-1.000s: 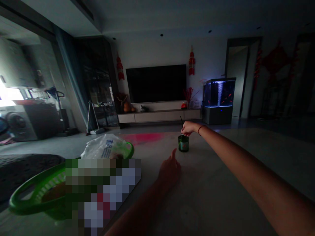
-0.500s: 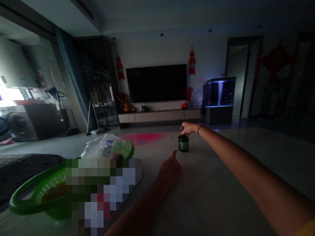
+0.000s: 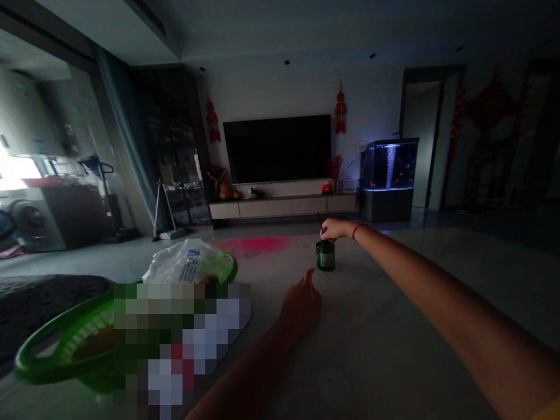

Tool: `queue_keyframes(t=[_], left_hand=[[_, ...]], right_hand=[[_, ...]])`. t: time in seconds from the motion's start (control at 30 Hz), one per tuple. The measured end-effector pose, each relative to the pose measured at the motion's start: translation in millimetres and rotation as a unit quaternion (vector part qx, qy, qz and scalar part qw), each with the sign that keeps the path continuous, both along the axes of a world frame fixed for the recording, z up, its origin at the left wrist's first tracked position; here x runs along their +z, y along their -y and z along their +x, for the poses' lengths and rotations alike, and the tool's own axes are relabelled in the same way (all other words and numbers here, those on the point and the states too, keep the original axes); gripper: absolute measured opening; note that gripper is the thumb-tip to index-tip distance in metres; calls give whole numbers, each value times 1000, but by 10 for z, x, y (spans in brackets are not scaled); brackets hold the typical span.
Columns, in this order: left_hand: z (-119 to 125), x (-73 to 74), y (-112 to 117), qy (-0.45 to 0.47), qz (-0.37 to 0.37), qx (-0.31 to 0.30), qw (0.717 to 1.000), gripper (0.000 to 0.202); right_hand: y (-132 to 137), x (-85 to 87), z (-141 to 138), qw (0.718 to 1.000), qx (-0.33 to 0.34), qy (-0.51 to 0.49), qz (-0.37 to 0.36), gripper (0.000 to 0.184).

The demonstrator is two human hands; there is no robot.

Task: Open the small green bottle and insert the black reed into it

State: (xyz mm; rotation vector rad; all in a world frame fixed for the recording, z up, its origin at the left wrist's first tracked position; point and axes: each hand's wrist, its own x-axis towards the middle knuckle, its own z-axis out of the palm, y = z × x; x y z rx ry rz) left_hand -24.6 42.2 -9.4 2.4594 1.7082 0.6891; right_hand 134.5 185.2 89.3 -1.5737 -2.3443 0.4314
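In a dim room, my right hand (image 3: 335,228) reaches far out over a grey table (image 3: 394,326). Its fingers pinch thin dark sticks (image 3: 321,223) that rise from a small dark green jar (image 3: 325,255) standing on the table. A red band circles that wrist. My left hand (image 3: 301,303) rests on the table nearer to me, loosely curled, with the index finger pointing toward the jar. It holds nothing that I can see.
A green plastic basket (image 3: 61,344) sits at the near left, with a second green basket (image 3: 231,267) and a white plastic bag (image 3: 186,262) behind it. Beyond the table are a dark television (image 3: 277,149), a low cabinet (image 3: 284,205) and a lit fish tank (image 3: 388,166).
My right hand has shifted very slightly on the sticks in the jar. My left hand has stayed where it was.
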Motion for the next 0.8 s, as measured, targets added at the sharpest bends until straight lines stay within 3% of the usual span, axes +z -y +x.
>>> queue_keyframes(t=[0.2, 0.37, 0.6, 0.67, 0.8], left_hand=[[-3, 1, 3, 8, 5, -5, 1000, 44], [-11, 14, 7, 3, -8, -7, 1000, 45], [-12, 20, 13, 4, -3, -5, 1000, 43], [-7, 23, 15, 5, -7, -4, 1000, 43], [-3, 23, 12, 12, -2, -8, 1000, 44]], right_hand=[[20, 18, -4, 999, 0, -41, -2, 8], [-11, 44, 30, 991, -32, -112, 68, 6], [92, 389, 328, 950, -119, -235, 171, 28], [174, 442, 425, 953, -123, -231, 151, 29], [303, 379, 531, 982, -142, -121, 27, 25]])
